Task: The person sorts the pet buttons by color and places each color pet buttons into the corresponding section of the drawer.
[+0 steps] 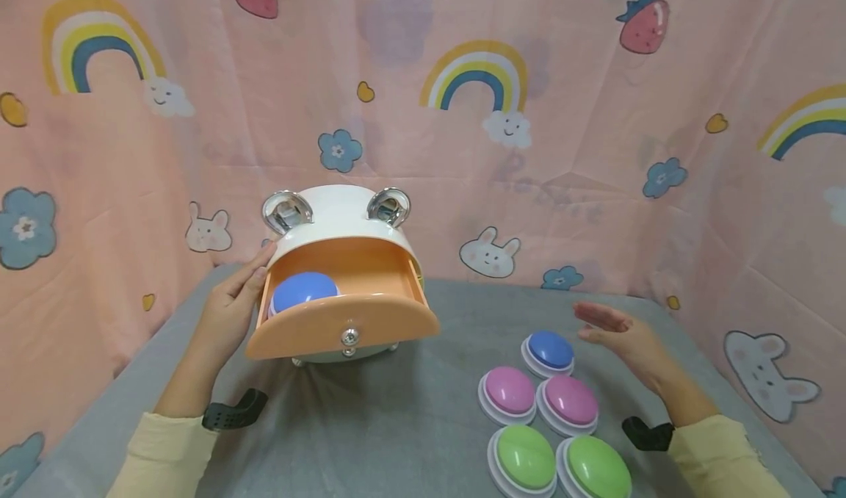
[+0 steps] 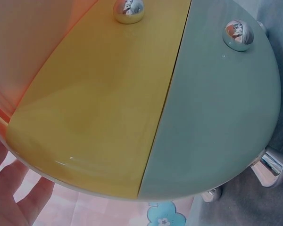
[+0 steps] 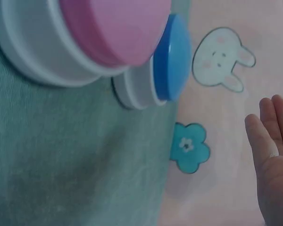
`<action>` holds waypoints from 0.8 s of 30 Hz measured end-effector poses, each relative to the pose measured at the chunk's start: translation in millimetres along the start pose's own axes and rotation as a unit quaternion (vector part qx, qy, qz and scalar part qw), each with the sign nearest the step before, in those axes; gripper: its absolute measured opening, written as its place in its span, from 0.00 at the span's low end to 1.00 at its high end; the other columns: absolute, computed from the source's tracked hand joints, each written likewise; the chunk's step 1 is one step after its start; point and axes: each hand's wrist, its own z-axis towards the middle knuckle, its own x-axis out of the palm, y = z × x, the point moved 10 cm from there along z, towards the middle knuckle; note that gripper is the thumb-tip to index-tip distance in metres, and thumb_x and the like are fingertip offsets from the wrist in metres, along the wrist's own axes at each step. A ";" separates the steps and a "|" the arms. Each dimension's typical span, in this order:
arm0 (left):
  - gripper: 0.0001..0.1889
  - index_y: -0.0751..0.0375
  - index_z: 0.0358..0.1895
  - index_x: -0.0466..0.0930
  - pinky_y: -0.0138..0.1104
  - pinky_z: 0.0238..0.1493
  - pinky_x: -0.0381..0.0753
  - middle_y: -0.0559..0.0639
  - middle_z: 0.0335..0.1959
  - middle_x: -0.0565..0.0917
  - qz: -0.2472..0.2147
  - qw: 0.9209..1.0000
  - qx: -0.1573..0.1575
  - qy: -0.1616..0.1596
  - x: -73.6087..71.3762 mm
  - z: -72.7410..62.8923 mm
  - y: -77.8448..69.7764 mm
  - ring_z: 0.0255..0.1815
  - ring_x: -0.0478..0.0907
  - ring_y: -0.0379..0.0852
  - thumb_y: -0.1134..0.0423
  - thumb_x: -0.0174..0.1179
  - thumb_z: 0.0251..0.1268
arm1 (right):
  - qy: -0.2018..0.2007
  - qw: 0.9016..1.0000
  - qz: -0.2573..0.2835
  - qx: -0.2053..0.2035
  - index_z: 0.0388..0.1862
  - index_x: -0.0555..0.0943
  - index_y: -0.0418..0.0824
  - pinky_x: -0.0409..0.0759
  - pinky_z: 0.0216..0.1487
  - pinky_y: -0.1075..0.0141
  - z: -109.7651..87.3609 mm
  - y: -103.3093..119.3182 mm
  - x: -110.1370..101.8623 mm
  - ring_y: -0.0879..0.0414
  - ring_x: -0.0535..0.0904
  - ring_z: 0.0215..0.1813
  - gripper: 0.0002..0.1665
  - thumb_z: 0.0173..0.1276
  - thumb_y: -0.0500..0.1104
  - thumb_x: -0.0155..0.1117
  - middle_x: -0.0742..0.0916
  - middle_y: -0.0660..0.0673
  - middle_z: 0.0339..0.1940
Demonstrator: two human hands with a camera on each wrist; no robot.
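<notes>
Drawer cabinet [image 1: 340,215] is set toward the tabletop's [image 1: 410,424] far-left corner, its side touched by the extended left hand [image 1: 228,311]; the right hand [image 1: 624,340] is held empty, unclenched. Slick, light, stiff plastic is suggested; the drawer [image 1: 396,322] is best pinched by its chrome knob [image 1: 350,337].

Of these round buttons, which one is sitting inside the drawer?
The blue button at the left of the open orange drawer; the second blue button, two pink buttons and two green buttons stand on the grey tabletop.
</notes>
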 end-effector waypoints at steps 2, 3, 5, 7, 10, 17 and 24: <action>0.26 0.41 0.77 0.60 0.62 0.72 0.63 0.47 0.79 0.59 -0.002 1.000 0.000 0.000 -0.2 -0.2 0.3 0.81 0.55 0.56 0.45 0.41 0.80 | 0.001 1.000 -0.004 0.009 0.78 0.59 0.37 0.72 0.70 0.53 1.7 -5.7 -2.3 0.85 0.68 0.58 0.41 0.74 0.49 0.61 0.76 0.71 0.61; 0.26 0.41 0.77 0.60 0.61 0.72 0.64 0.47 0.79 0.59 -0.002 1.000 0.001 0.000 -0.3 -0.2 0.4 0.80 0.55 0.56 0.45 0.41 0.80 | 0.001 1.000 -0.007 0.015 0.78 0.59 0.37 0.70 0.71 0.46 2.5 -8.7 -2.8 0.83 0.69 0.59 0.42 0.73 0.50 0.62 0.77 0.66 0.65; 0.26 0.41 0.76 0.61 0.61 0.73 0.64 0.46 0.79 0.60 -0.004 1.000 0.000 0.001 0.0 0.0 0.7 0.80 0.56 0.56 0.45 0.41 0.80 | 0.000 1.000 -0.009 0.028 0.78 0.59 0.37 0.65 0.73 0.38 3.9 -14.8 -2.4 0.72 0.71 0.66 0.43 0.72 0.51 0.63 0.75 0.54 0.72; 0.26 0.41 0.76 0.61 0.61 0.73 0.64 0.46 0.79 0.60 -0.004 1.000 0.002 0.001 0.2 0.4 0.5 0.80 0.56 0.56 0.45 0.41 0.80 | -0.002 0.999 -0.011 0.037 0.79 0.58 0.37 0.62 0.73 0.35 5.8 -20.8 -1.2 0.57 0.70 0.73 0.44 0.72 0.53 0.64 0.71 0.41 0.76; 0.26 0.42 0.76 0.61 0.61 0.72 0.64 0.47 0.79 0.60 -0.004 1.000 0.006 -0.003 -0.3 0.6 0.1 0.80 0.56 0.56 0.46 0.41 0.80 | 0.000 0.999 -0.015 0.043 0.79 0.58 0.36 0.58 0.73 0.32 9.4 -28.4 2.2 0.36 0.60 0.78 0.45 0.71 0.53 0.64 0.65 0.32 0.78; 0.26 0.42 0.76 0.61 0.62 0.72 0.64 0.47 0.79 0.60 -0.004 1.000 0.009 -0.003 -0.2 0.9 -0.3 0.80 0.56 0.57 0.46 0.41 0.80 | 0.023 0.998 -0.029 0.057 0.79 0.56 0.34 0.59 0.74 0.34 17.1 -46.3 11.2 0.31 0.56 0.78 0.49 0.68 0.49 0.68 0.63 0.30 0.78; 0.26 0.42 0.77 0.61 0.61 0.72 0.64 0.48 0.79 0.60 -0.002 1.000 0.008 -0.003 -0.3 0.6 -0.9 0.80 0.56 0.57 0.46 0.41 0.81 | 0.052 0.997 -0.027 0.057 0.78 0.57 0.32 0.61 0.74 0.35 20.8 -54.6 19.9 0.30 0.57 0.78 0.48 0.67 0.48 0.69 0.65 0.29 0.77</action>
